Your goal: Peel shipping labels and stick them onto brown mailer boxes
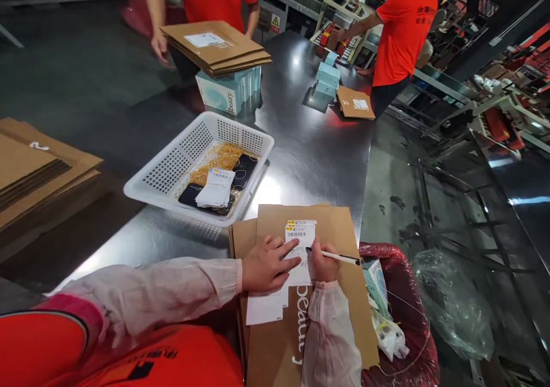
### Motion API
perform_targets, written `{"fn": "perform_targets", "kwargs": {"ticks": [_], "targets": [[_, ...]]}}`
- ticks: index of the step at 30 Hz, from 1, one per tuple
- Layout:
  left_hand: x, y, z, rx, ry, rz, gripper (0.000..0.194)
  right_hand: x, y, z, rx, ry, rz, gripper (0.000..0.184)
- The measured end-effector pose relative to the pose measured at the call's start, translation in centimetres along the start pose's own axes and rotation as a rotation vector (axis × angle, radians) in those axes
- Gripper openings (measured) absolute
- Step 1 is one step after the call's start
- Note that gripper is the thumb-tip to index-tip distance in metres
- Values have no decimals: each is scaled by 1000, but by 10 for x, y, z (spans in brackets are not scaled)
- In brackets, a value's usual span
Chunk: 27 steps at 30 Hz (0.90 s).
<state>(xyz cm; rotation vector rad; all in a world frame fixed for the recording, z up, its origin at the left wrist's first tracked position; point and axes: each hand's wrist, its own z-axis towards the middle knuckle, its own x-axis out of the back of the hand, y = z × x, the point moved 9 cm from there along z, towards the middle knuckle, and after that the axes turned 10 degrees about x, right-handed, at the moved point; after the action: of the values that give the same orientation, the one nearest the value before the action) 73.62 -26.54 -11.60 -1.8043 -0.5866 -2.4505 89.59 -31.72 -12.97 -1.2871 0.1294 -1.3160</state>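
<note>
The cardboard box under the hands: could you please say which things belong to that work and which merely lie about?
In hand: left hand pressing the label; right hand holding the pen; cardboard box.
Lying about: white basket, rubber bands, flat cartons.

Packing warehouse: steel table, flat cartons, conveyor line.

- Ahead of our hands, the white basket sits just beyond the cardboard box, blocking a straight reach forward.
- To our left, flat cardboard stacks crowd the table edge.
- Bare steel table runs open beyond the box, right of the basket.
- On our right, a red bin adjoins the box.
</note>
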Motion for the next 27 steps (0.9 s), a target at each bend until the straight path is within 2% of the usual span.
{"fn": "perform_targets", "kwargs": {"ticks": [7,15,21,27], "targets": [[-2,1,1,5,-37,7,39,-3,2,-2,-1,-6,-11,53],[-1,0,0,3,-8,-2,38,-3,2,-2,35,7,-2,51],[-1,0,0,3,-18,-7,38,-1,5,-1,-8,31,0,51],[0,0,1,4,-22,3,39,-4,0,1,5,-10,20,49]]}}
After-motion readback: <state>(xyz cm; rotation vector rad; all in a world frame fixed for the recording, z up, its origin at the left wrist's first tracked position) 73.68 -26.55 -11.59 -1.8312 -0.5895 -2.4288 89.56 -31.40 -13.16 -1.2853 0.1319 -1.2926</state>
